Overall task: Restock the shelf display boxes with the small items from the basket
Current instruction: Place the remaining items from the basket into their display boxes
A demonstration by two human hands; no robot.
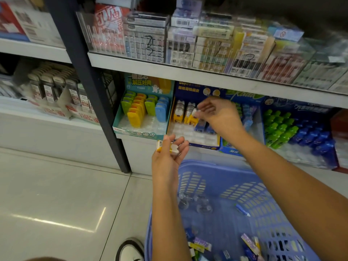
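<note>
Two hands work in the low opening between the lower shelf [137, 147] and the blue basket [199, 163], whose rim runs from 5 to 6 o'clock and is cut off by the bottom edge. The left hand [169, 155], just below centre, is palm-up, its grip curled round a yellow-and-white piece [174, 148] just clear of the shelf's front lip. The right hand [216, 113], at 1 o'clock from it, reaches into the yellow display box [195, 143]. Its grip pinches the white top of a yellow piece [194, 118] in the back rows, with bare clear tray cells in front. A teal display box [139, 131] touches that box at 9 o'clock, and a blue display box [301, 132] of green and blue pieces sits at 3 o'clock. The upper shelf [169, 67] overhangs all three. A dark post [90, 76] stands at 10 o'clock above pale floor tiles [56, 194]. Loose small items [252, 242] lie in the basket, too blurred to identify. The right forearm hides most of a further box [231, 149].
</note>
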